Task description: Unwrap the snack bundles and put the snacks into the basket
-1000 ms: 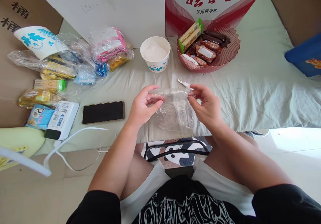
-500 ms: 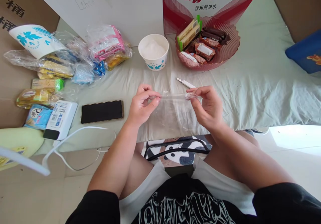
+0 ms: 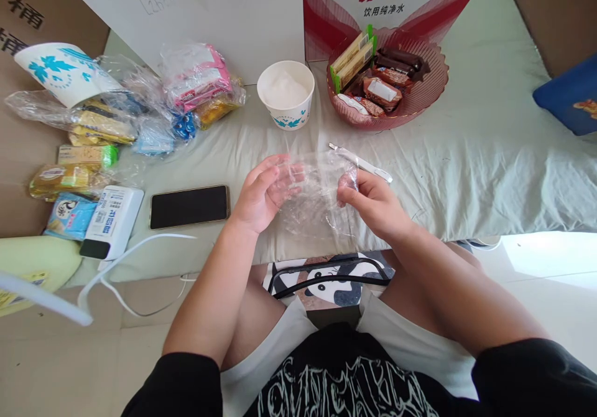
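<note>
A thin clear plastic bag (image 3: 310, 202) is spread between my two hands, crumpled and see-through. My left hand (image 3: 262, 194) is at the bag's left side, its thumb apart from the fingers. Film covers those fingertips; whether they are inside the bag or behind it I cannot tell. On the right side, my right hand (image 3: 368, 202) pinches the film between thumb and curled fingers. Just beyond that hand lies a slim white-handled knife (image 3: 361, 161) on the cloth. A paper cup (image 3: 291, 120) with white contents stands upright farther back.
A pink ribbed bowl (image 3: 436, 90) holds wrapped snacks at the back, before a red-and-white box (image 3: 321, 15). To the left are a phone (image 3: 189, 206), a white power bank (image 3: 114, 218) with a cable, packaged snacks (image 3: 198, 84) and a tilted paper cup (image 3: 65, 74). The cloth-covered surface ends near my knees.
The bag went from a narrow stretched strip to a wider, opened-out shape. My left hand's pinch has loosened and its fingers have spread. My right hand moved slightly down, uncovering the knife's handle.
</note>
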A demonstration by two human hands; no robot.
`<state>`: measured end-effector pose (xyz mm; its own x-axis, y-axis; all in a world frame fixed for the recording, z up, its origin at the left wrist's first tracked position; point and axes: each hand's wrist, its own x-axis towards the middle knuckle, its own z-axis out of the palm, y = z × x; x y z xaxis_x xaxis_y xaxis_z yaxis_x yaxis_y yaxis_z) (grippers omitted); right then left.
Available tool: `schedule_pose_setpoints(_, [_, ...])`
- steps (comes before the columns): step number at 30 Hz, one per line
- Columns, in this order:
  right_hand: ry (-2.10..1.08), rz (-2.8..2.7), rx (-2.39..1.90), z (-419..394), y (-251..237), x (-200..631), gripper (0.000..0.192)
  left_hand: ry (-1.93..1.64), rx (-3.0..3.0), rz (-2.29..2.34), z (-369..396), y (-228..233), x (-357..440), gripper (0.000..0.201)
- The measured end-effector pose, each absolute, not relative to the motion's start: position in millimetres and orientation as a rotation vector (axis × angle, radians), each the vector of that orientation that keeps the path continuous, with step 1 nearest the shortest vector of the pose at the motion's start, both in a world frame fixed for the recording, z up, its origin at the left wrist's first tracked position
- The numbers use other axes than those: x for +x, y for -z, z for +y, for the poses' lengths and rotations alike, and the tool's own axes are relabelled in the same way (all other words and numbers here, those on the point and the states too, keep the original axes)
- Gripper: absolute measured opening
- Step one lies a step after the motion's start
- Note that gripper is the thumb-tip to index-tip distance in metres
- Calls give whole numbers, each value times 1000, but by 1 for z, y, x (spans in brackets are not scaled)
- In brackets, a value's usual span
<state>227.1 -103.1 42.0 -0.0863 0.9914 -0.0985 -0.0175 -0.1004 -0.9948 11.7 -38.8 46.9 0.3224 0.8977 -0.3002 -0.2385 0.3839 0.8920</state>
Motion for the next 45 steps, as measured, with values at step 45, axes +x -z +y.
schedule_pose_setpoints(45, [-840, -1674, -1589, -93, -25, 243, 42, -593, 1731, 1339, -41, -29, -5, 17])
